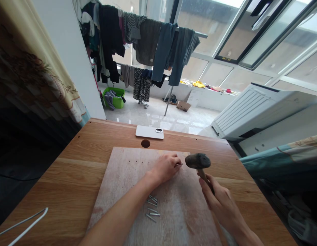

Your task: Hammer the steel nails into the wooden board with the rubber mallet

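My left hand (166, 167) rests on the pale wooden board (181, 208) near its far right corner. Its fingers are pinched round a nail (181, 164), of which only a small part shows. In my right hand (221, 198) is the handle of a mallet with a dark, blunt head (198, 160). The mallet head hangs just right of the pinched nail, apart from it. Several loose silver nails (153, 209) lie on the board below my left forearm. A row of small dark dots (139, 162) runs along the board's far side.
The board lies on a wooden table (71, 164). Beyond it are a white phone (149, 132) and a round hole (145, 143) in the tabletop. A white wire loop (32, 218) sits at the near left. Farther off are a clothes rack (203, 35) and a green basket (118, 102).
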`<action>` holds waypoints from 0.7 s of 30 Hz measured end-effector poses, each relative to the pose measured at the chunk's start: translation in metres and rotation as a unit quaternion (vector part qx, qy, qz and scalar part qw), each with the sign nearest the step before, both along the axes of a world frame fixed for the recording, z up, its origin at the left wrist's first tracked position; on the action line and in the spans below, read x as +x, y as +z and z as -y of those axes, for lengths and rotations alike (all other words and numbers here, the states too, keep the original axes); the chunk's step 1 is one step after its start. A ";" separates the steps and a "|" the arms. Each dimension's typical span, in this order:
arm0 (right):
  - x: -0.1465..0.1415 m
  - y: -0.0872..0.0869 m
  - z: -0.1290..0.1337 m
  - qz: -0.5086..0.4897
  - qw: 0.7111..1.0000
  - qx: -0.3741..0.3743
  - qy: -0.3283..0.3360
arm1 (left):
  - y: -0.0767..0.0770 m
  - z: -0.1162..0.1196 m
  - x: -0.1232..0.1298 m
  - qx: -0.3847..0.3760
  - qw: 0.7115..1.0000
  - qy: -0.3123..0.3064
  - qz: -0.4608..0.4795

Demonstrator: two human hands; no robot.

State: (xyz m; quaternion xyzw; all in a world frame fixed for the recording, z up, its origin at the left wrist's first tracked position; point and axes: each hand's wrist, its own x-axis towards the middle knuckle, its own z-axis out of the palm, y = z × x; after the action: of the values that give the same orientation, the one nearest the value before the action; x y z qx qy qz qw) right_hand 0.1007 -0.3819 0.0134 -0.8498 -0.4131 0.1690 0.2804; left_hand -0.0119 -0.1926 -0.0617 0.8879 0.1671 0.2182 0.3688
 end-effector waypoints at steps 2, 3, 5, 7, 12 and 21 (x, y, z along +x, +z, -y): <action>-0.003 0.003 0.001 0.020 1.000 0.015 -0.004 | -0.001 0.000 0.001 -0.005 1.000 0.001 0.002; -0.004 0.005 0.001 0.031 0.999 0.016 -0.003 | -0.001 0.000 0.001 -0.008 1.000 0.002 0.002; -0.005 0.006 0.000 0.045 0.999 0.007 0.009 | -0.001 0.000 0.001 -0.011 1.000 0.002 0.004; -0.005 0.006 -0.001 0.039 0.999 -0.013 0.031 | 0.000 0.000 0.001 -0.013 1.000 0.002 0.004; -0.004 0.007 -0.001 0.027 0.998 -0.038 0.033 | 0.000 -0.001 0.001 -0.016 1.000 0.005 0.002; -0.010 0.005 -0.002 0.057 0.998 -0.021 0.024 | 0.001 -0.001 0.000 -0.020 1.000 0.002 -0.005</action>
State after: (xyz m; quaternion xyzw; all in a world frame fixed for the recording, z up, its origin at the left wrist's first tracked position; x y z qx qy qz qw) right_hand 0.0904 -0.3801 0.0188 -0.8536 -0.4453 0.1356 0.2338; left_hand -0.0123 -0.1912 -0.0606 0.8810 0.1752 0.2111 0.3855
